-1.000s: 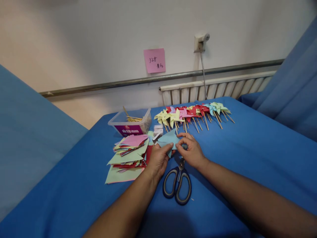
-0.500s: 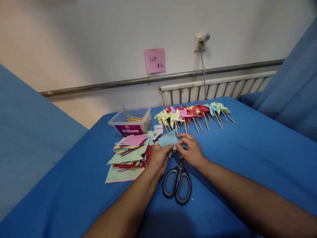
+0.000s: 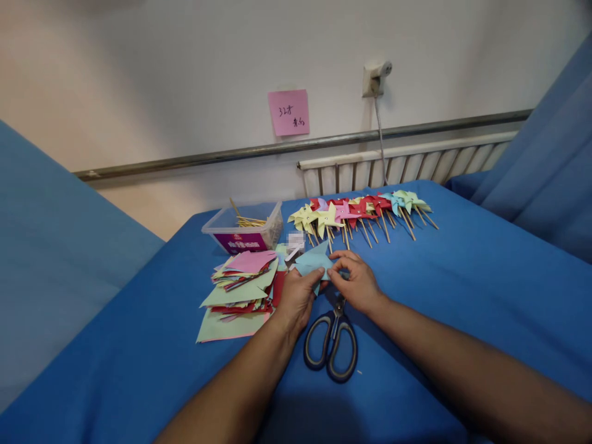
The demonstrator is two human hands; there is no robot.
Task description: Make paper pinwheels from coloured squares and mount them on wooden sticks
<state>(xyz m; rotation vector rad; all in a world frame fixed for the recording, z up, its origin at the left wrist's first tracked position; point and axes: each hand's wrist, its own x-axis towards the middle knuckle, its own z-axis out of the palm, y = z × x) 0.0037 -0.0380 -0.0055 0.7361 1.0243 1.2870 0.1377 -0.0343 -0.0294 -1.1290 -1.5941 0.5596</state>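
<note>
A light blue paper piece (image 3: 313,261), partly folded with a point sticking up, is held just above the blue cloth. My left hand (image 3: 296,297) pinches its lower left side. My right hand (image 3: 357,282) pinches its right edge with thumb and fingers curled. Black-handled scissors (image 3: 331,341) lie flat on the cloth right below both hands, blades pointing toward the paper.
A loose stack of coloured paper squares (image 3: 238,285) lies left of my left hand. Behind it stands a clear plastic box (image 3: 244,229) with wooden sticks. Several finished pinwheels (image 3: 361,211) lie in a row at the back. The blue cloth (image 3: 462,277) covers the table.
Almost nothing: my fingers shift slightly on the light blue paper, which stays in the same place.
</note>
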